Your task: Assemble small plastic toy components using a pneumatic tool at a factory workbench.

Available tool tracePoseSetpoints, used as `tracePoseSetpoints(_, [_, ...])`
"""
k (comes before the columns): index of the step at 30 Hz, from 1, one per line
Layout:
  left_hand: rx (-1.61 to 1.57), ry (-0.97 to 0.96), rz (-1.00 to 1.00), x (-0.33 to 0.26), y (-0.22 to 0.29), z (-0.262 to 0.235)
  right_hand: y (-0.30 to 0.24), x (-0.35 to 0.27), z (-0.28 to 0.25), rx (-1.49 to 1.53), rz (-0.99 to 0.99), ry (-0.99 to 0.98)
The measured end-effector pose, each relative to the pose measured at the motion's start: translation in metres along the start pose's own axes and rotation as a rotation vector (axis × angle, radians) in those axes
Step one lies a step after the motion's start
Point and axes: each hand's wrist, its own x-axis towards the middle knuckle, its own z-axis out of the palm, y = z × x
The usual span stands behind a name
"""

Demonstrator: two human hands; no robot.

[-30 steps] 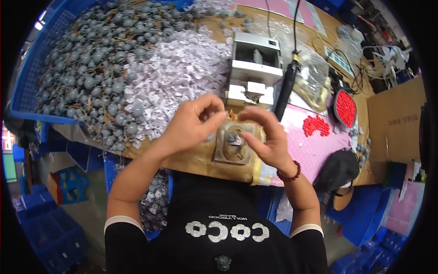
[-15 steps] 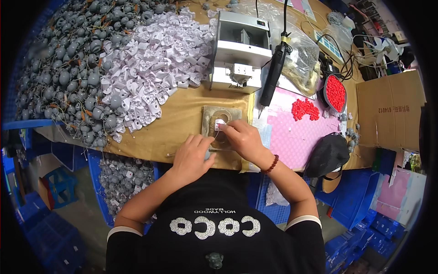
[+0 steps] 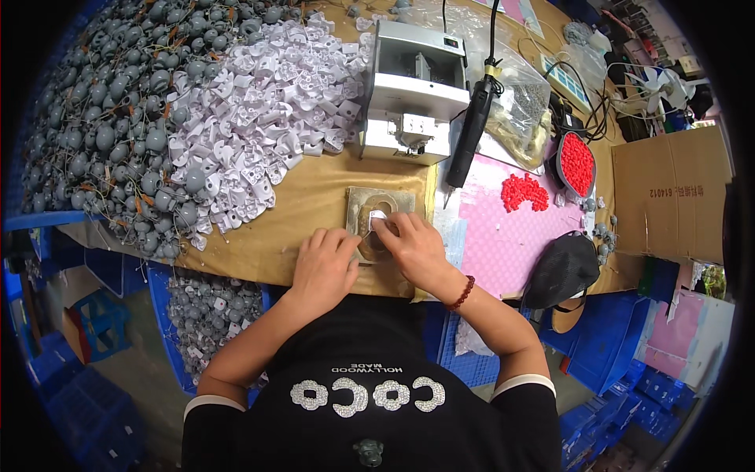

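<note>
A small white plastic part (image 3: 377, 218) rests over the recess of a square, worn fixture block (image 3: 359, 197) in front of me. My right hand (image 3: 418, 250), wearing a dark red bead bracelet, is closed with its thumb and forefinger on the part's edge. On the block's left side, my left hand (image 3: 324, 263) has its fingertips drawn together near the lower left of the recess. Whatever it pinches is too small to make out.
A heap of white plastic parts (image 3: 267, 118) and grey round pieces with wires (image 3: 102, 138) covers the table's left. Behind the block stands a metal machine (image 3: 413, 94). An electric screwdriver (image 3: 472, 130), red caps (image 3: 524, 192) and a black cap-like bag (image 3: 562, 271) lie to the right.
My left hand has shifted slightly left and its fingertips have drawn away from the white part. The right hand stays at the part.
</note>
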Motion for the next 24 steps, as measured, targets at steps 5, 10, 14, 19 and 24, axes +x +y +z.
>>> tracePoseSetpoints(5, [0.195, 0.121, 0.068, 0.013, 0.008, 0.018, 0.012, -0.009, -0.004, -0.007, -0.048, 0.065])
tracePoseSetpoints(10, [0.261, 0.151, 0.099, 0.019, 0.005, 0.043, 0.050, -0.029, -0.014, 0.496, 0.180, 0.119])
tracePoseSetpoints(14, [0.248, 0.188, 0.109, 0.021, 0.002, 0.048, 0.058, -0.043, -0.031, 0.481, 0.255, 0.065])
tracePoseSetpoints(19, [0.212, 0.207, 0.102, 0.022, 0.003, 0.049, 0.054, -0.049, -0.006, 0.265, 0.160, 0.023])
tracePoseSetpoints(24, [0.192, 0.204, 0.104, 0.020, 0.003, 0.048, 0.052, -0.035, 0.015, 0.557, 0.407, 0.255])
